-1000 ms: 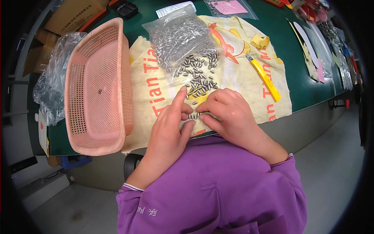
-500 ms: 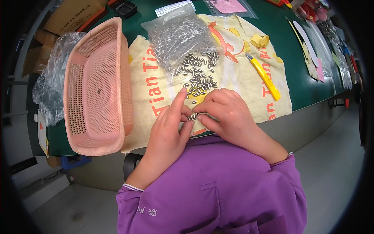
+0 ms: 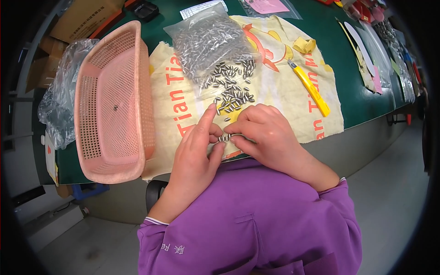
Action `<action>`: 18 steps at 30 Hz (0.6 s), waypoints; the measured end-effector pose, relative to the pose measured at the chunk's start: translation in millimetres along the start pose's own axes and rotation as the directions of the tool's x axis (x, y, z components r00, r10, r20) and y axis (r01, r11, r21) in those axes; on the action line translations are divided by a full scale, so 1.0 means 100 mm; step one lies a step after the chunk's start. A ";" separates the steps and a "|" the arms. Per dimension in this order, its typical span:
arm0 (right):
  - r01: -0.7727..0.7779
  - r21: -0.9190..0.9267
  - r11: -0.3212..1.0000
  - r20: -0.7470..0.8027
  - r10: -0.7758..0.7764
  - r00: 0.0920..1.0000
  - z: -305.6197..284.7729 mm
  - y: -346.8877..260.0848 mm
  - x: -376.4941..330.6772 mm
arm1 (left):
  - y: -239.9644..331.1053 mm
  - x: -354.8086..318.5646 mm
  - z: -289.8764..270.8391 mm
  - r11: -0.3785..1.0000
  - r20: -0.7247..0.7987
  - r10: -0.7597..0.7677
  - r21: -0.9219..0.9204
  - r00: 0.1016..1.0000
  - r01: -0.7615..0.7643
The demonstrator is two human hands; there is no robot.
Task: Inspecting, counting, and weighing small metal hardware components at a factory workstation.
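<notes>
A short row of small shiny metal pieces (image 3: 224, 138) spans the gap between my two hands, above the near edge of the cloth. My left hand (image 3: 195, 145) pinches its left end with the thumb and bent fingers, while the index finger points up toward the loose pieces. At the other end, my right hand (image 3: 266, 131) grips the row between thumb and fingertips. Just beyond the fingers lies a pile of small pointed metal pieces (image 3: 234, 97), spilling from a clear plastic bag (image 3: 208, 39) full of them.
A pink perforated basket (image 3: 117, 156) stands on the left, with a tiny dark piece inside. The printed yellow cloth (image 3: 165, 151) covers the green table (image 3: 355, 107). A yellow utility knife (image 3: 311, 89) lies to the right. Crumpled clear plastic (image 3: 62, 98) sits beyond the basket.
The view has shifted very slightly. Both hands keep their pinch on the row of metal pieces, and the left index fingertip sits a little further left.
</notes>
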State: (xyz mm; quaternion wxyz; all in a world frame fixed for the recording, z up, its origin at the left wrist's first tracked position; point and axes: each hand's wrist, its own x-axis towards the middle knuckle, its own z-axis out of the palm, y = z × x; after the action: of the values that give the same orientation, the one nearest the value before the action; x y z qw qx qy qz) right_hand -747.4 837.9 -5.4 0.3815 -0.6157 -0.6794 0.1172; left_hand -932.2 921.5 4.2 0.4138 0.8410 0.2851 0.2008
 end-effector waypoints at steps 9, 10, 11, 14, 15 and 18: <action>-0.012 -0.010 1.000 -0.002 0.012 1.000 -0.02 -0.01 -0.01 | 0.03 0.01 -0.02 1.000 0.006 0.007 0.004 1.000 -0.007; -0.009 -0.013 1.000 -0.005 0.009 1.000 -0.02 -0.01 0.00 | 0.02 0.02 -0.02 1.000 0.008 0.008 0.004 1.000 -0.008; -0.006 -0.017 1.000 -0.008 0.006 1.000 -0.01 -0.01 0.00 | 0.02 0.02 -0.02 1.000 0.011 0.014 0.017 1.000 -0.014; -0.011 -0.031 0.999 0.001 0.011 1.000 0.00 -0.01 0.00 | 0.02 0.03 -0.01 0.999 0.015 0.021 0.024 1.000 -0.021; -0.010 -0.031 0.999 0.002 0.010 1.000 0.00 0.00 -0.01 | 0.01 0.03 -0.01 1.000 0.015 0.020 0.020 1.000 -0.021; 0.008 -0.042 0.999 0.005 -0.008 1.000 -0.01 0.02 -0.03 | 0.01 0.03 -0.01 0.999 0.022 0.038 0.034 0.999 -0.038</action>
State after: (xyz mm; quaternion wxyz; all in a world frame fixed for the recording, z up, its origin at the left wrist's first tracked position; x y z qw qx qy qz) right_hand -745.7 835.5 -7.1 0.3672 -0.6205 -0.6853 0.1029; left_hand -930.0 923.2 5.6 0.3982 0.8554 0.2681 0.1948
